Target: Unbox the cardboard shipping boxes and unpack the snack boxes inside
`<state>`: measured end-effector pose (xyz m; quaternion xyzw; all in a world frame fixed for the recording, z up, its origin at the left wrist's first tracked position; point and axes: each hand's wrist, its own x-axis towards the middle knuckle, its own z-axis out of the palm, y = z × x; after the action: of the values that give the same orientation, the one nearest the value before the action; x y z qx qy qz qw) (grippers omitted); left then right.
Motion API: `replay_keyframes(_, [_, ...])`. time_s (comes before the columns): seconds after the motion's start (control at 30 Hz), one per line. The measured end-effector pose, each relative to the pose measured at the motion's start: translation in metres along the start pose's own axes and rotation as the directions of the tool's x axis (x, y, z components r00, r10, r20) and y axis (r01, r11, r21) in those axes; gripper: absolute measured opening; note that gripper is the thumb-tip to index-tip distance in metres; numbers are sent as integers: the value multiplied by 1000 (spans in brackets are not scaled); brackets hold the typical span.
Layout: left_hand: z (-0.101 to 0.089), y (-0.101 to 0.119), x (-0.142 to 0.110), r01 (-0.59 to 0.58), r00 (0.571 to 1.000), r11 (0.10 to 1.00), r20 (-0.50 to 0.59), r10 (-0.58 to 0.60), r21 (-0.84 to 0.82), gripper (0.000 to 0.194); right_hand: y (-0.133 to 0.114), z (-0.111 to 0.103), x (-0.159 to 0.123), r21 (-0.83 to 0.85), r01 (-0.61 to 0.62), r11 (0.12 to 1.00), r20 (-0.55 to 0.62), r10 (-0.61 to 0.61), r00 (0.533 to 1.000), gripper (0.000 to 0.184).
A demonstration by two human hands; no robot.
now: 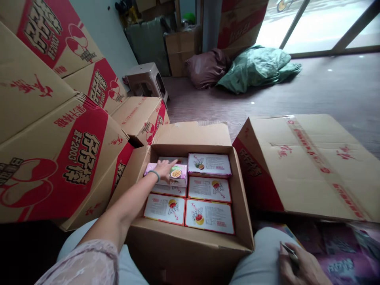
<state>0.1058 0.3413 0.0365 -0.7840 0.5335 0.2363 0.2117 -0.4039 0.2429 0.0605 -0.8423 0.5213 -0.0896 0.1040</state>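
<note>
An open carton (190,237) stands between my knees, packed with several white candy boxes (209,189). My left hand (164,170) reaches into its far left part and grips a purple candy box (178,174) with a passion fruit picture. This purple box sits higher than its neighbours and partly covers the boxes beneath it. At the lower right, my right hand (299,263) rests by my right knee. Its fingers close around a small thin tool (289,251) with a pointed, metallic-looking end; its exact kind is unclear.
Large printed cartons (59,158) are stacked at left, and a closed carton (314,166) stands at right. Purple packages (344,261) lie below it. Farther off are a plastic stool (145,75), a green sack (258,67) and a brown sack (206,69) on the floor.
</note>
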Motion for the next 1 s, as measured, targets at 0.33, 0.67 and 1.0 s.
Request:
replay_keyframes(0.33, [-19,10,-93,178,958,984,-225,-179,-26,51,-20,-13,-10,-76,45,996,-202,-59,978,36])
replay_keyframes(0.67, [-67,126,-231,-167,885,927,-466,-9,-335,66,-26,-24,-17,148,-119,982,-79,132,988,50])
replay_keyframes(1.0, [12,146,-270,-264,808,801,-576,-120,-538,76,-145,-105,-17,356,464,811,179,-547,818,30])
